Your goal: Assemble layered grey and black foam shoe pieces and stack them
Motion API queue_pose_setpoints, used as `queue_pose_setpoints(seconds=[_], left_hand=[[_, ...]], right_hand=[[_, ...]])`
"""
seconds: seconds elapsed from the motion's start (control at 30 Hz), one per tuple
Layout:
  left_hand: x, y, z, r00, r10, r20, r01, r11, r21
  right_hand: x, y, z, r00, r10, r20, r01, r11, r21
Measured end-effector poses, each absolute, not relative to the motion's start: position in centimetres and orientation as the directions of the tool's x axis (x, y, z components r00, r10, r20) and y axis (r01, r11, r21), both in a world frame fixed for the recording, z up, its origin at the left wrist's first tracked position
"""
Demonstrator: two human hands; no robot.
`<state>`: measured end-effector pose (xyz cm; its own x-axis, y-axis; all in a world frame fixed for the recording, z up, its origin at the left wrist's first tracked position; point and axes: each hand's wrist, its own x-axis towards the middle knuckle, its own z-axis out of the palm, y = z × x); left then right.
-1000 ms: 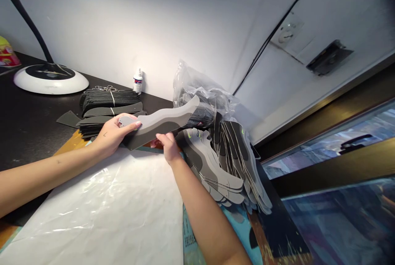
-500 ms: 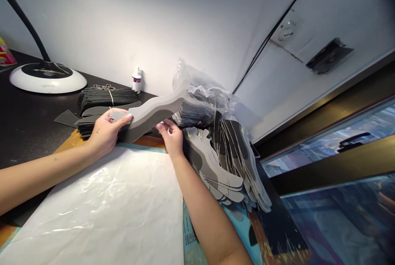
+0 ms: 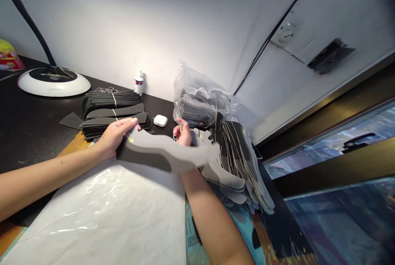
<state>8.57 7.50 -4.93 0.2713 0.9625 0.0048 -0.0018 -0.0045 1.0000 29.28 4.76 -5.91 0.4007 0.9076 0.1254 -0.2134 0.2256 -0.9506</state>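
The left hand [image 3: 115, 138] grips one end of a blurred grey-and-black shoe cutout [image 3: 160, 154] with closed fingers. The right hand [image 3: 182, 132] stands open, off the cutout, beside a clear plastic bag [image 3: 197, 100].

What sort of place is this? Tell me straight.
Probably a small workbench for shoe-part piecework: string-tied stacks of black cut pieces, a plastic bag of more pieces, and a fanned pile of grey shoe-shaped panels.

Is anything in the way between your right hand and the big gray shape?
Nothing visible stands between them. The blurred gray-and-black cutout, gripped by the left hand, crosses just in front of the wrist of the right hand. The small white case sits off to one side.
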Motion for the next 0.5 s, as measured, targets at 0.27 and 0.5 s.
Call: queue_pose_setpoints(seconds=[0.27,0.5], left_hand=[[8.7,6.7,-4.7,0.622,0.783,0.032,0.145,-0.155,0.977],[8.4,6.7,-4.2,0.784,0.621,-0.012,0.231,-0.273,0.934]], right_hand=[[29.6,2.5,-3.3,-0.235,0.97,0.06,-0.642,-0.109,-0.759],[29.8,1.9,-3.5,-0.395,0.919,-0.024,-0.618,-0.285,-0.733]])
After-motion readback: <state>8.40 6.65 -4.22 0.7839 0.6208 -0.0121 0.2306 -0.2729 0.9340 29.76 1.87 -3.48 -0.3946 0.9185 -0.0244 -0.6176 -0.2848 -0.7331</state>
